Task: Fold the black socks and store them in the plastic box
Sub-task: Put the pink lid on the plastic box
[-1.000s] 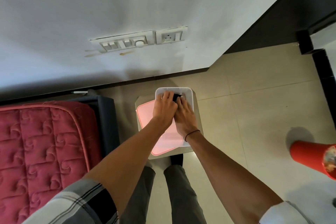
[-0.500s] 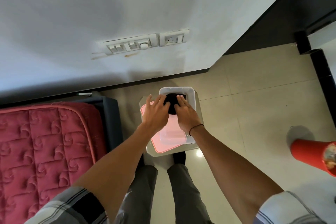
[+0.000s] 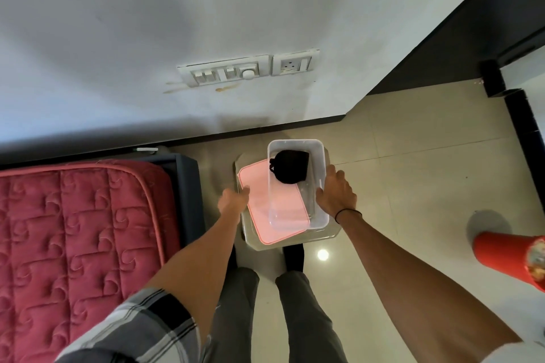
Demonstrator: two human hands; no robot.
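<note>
A clear plastic box (image 3: 321, 216) stands on a pink lid (image 3: 258, 206) on top of a small stool (image 3: 326, 236). A folded bundle of black socks (image 3: 290, 167) lies inside the box at its far end. My left hand (image 3: 233, 200) is at the lid's left edge, fingers curled onto it. My right hand (image 3: 336, 192) lies against the box's right wall, thumb at the rim and fingers pointing along the side. Neither hand touches the socks.
A red quilted mattress (image 3: 73, 230) on a dark frame stands close on the left. The wall with a switch panel (image 3: 233, 72) is straight ahead. A red object (image 3: 507, 256) stands on the tiled floor at the right. My legs are under the stool's near edge.
Both hands have left the socks and moved apart, the left one to the lid's edge and the right one to the box's side. The socks now lie uncovered in the box.
</note>
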